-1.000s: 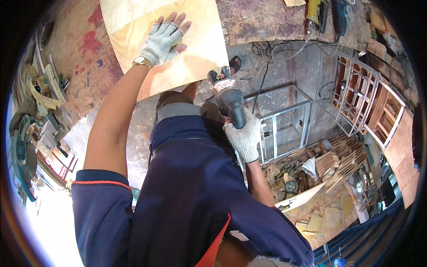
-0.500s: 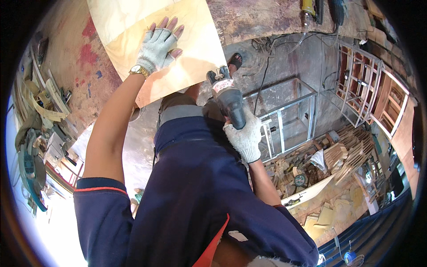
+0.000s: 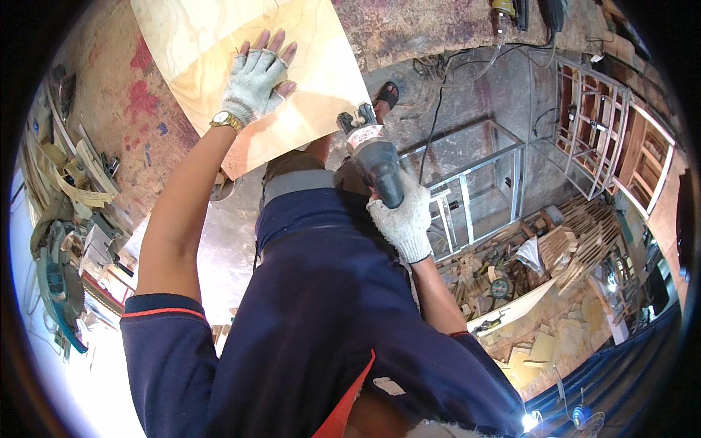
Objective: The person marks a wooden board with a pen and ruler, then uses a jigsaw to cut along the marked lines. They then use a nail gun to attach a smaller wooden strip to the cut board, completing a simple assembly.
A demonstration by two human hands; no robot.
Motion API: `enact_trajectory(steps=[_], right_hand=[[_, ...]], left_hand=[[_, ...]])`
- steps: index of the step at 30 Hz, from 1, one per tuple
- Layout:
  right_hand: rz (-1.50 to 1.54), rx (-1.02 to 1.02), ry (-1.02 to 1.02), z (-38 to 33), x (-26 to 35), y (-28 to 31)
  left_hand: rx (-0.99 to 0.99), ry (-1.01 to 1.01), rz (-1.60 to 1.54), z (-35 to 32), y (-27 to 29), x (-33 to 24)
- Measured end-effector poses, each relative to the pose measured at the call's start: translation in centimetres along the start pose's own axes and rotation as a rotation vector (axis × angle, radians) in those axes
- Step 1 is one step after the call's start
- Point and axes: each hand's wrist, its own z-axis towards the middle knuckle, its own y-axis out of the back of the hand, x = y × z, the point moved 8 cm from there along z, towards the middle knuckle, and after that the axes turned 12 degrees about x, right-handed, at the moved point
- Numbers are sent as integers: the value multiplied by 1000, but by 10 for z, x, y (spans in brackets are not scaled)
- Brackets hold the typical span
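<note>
My left hand [image 3: 255,86], in a pale fingerless work glove with a gold-coloured watch at the wrist, lies flat with fingers spread on a light plywood sheet [image 3: 328,95]. In my right hand [image 3: 406,219], also gloved, is a handheld power tool that looks like a trim router [image 3: 380,168]. Its dark barrel-shaped body points away from me, and its metal front end sits just beside the sheet's right edge, seemingly apart from it. The glove wraps around the rear of the body, so part of my grip is hidden.
The plywood lies on a stained worktable [image 3: 168,146]. Beyond the tool stand a metal frame [image 3: 467,204] and a dark cable [image 3: 436,117] on the floor. A bin of wood scraps [image 3: 504,277] is at the right; a teal power saw [image 3: 55,285] sits far left.
The view has shifted slightly. My left hand stays flat on the plywood, and the trim router is still in my right hand beside the sheet's edge, almost unmoved.
</note>
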Motion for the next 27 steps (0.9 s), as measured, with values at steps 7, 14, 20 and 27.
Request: enact_trajectory(steps=[7,14,20,27], right_hand=[[-8,-40,51,-1,10,3],[69,-3,21,2,12,4],[86,-2,13,4,17,6],[89,-36,50,6,20,5]], left_hand=[[-1,0,-33,2,-2,1],[37,0,-41,2,-6,1],[23,-7,-56,2,-5,2],[48,1,-41,2,-6,2]])
